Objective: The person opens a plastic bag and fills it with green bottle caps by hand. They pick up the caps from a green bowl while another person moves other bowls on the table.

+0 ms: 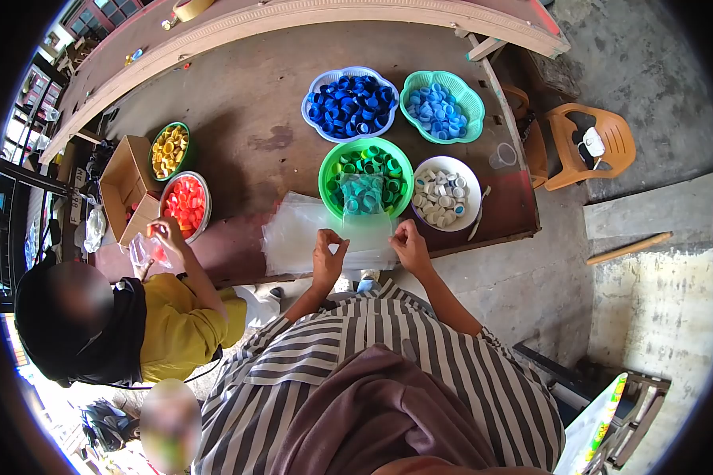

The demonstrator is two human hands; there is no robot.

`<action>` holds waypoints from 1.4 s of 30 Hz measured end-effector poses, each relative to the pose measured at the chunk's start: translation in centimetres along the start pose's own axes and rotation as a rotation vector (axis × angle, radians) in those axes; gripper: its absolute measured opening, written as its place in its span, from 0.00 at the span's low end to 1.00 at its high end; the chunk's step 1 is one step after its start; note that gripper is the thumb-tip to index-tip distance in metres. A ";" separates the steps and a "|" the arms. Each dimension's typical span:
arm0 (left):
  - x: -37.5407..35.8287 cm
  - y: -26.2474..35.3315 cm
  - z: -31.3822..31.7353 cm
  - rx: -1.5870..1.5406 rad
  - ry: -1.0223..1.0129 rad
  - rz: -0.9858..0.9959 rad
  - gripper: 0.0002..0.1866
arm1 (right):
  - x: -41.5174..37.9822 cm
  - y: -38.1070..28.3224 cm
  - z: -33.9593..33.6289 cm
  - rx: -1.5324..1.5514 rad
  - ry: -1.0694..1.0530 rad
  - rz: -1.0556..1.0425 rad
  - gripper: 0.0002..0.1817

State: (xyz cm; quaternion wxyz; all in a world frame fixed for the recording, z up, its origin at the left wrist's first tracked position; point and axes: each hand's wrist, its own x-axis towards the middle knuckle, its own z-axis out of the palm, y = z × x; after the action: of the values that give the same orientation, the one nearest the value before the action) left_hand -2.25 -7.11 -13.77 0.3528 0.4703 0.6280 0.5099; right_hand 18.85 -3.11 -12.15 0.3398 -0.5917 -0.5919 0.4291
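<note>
A transparent plastic bag (367, 227) stretches between my two hands, its far end lying over the green bottle caps (392, 165) in a bright green basin (326, 179). My left hand (327, 257) is closed in a pinch at the bag's left near edge. On the opposite edge, my right hand (411, 248) pinches it with thumb and fingers together. Beneath and left of the bag, a stack of flat transparent bags (289, 236) lies at the table's front edge. A white bowl of white caps (444, 194) stands just beyond my right hand.
Dark blue caps (352, 103) and light blue caps (436, 111) fill two scalloped basins behind. At left, a co-worker (178, 317) handles a small bag beside a bowl of red caps (185, 204), yellow caps (169, 150) and a cardboard box (127, 186). A plastic cup (502, 156) stands right.
</note>
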 end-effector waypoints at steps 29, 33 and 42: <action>2.4 -1.2 -1.6 0.204 -0.170 0.101 0.08 | 1.8 1.3 -0.3 -0.069 -0.076 -0.354 0.08; 2.7 -2.5 -1.0 0.147 -0.144 0.045 0.08 | 1.8 0.5 0.0 -0.041 -0.048 -0.212 0.06; 3.1 -1.1 -0.7 0.101 -0.063 -0.044 0.09 | 2.0 0.9 0.2 -0.064 -0.072 -0.287 0.12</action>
State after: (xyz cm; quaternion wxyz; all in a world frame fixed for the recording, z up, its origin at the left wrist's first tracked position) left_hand -4.08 -4.38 -14.59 0.3594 0.4894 0.6518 0.4544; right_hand 18.90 -1.19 -13.29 0.3572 -0.4957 -0.6956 0.3779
